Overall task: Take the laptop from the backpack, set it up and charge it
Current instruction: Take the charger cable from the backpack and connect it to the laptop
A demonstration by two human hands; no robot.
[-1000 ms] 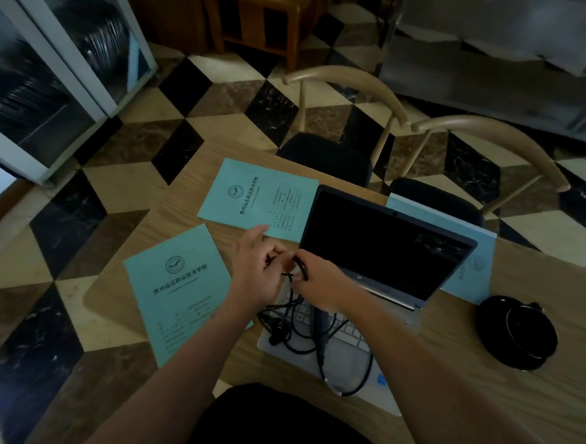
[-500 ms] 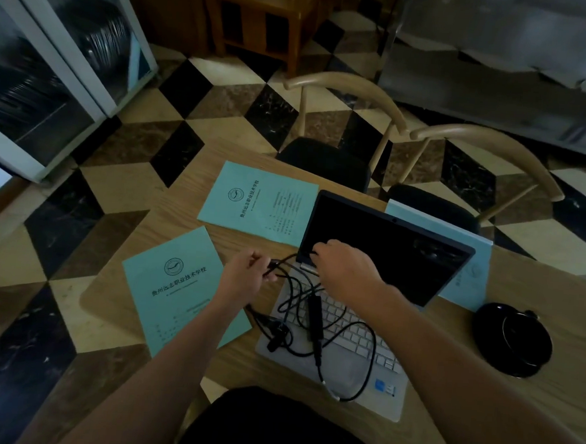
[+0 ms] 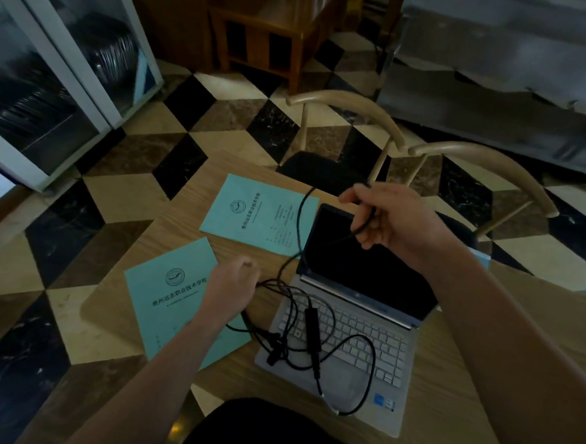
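A silver laptop (image 3: 357, 332) stands open on the wooden table (image 3: 445, 402), its screen dark. A tangled black charger cable (image 3: 307, 329) lies across the keyboard, with a slim black adapter block in the middle of it. My right hand (image 3: 393, 221) is raised above the screen's top edge and grips one strand of the cable, which arcs down to the tangle. My left hand (image 3: 232, 286) pinches the cable bundle just left of the laptop's hinge corner. No backpack is in view.
Two teal booklets (image 3: 177, 293) (image 3: 261, 216) lie left of the laptop; a third paper peeks out behind the screen. Two wooden chairs (image 3: 353, 109) (image 3: 487, 161) stand at the table's far side. A glass cabinet (image 3: 53, 80) is at the left.
My right hand has lifted from the keyboard to above the screen, pulling a cable strand up and away. My left hand stayed by the laptop's left edge, holding the bundle.
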